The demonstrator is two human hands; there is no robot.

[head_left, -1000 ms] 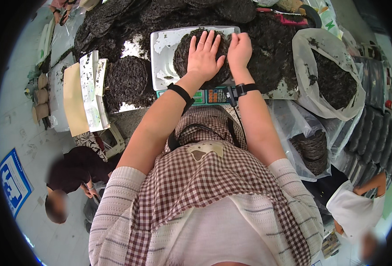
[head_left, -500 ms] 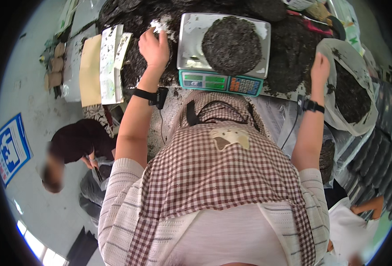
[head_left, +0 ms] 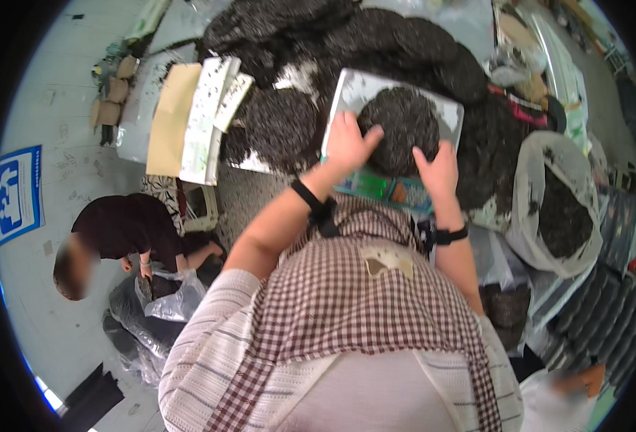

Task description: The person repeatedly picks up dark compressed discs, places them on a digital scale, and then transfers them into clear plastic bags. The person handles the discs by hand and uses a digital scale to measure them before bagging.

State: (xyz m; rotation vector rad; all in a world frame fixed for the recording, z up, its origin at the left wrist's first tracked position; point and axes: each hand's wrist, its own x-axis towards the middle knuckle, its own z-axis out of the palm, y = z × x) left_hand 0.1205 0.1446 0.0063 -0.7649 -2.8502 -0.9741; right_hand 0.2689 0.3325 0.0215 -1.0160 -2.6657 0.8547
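Dark dried-seaweed disc point(head_left: 403, 119) lies flat on pan point(head_left: 447, 109) of teal digital scale point(head_left: 367, 184), between the person's 2 hands. Biggest first: worktable point(head_left: 469, 20), then co-worker in dark top point(head_left: 120, 223) bent over clear plastic bags point(head_left: 178, 299), lower left. Heap of similar dark discs point(head_left: 278, 25) across far side of table. Checked apron point(head_left: 354, 299) on the wearer. Open translucent bag point(head_left: 523, 209) with dark flaky contents, right of scale. White carton point(head_left: 204, 126) and tan board point(head_left: 170, 119) at left. 2nd disc point(head_left: 282, 128) between carton and scale. Left hand point(head_left: 348, 142) open, thumb over disc's left edge, fingers at pan's left rim. Right hand point(head_left: 439, 169) open, thumb at disc's near right edge; can't tell how firmly either presses. Smallest: 2 black wristbands point(head_left: 452, 235).
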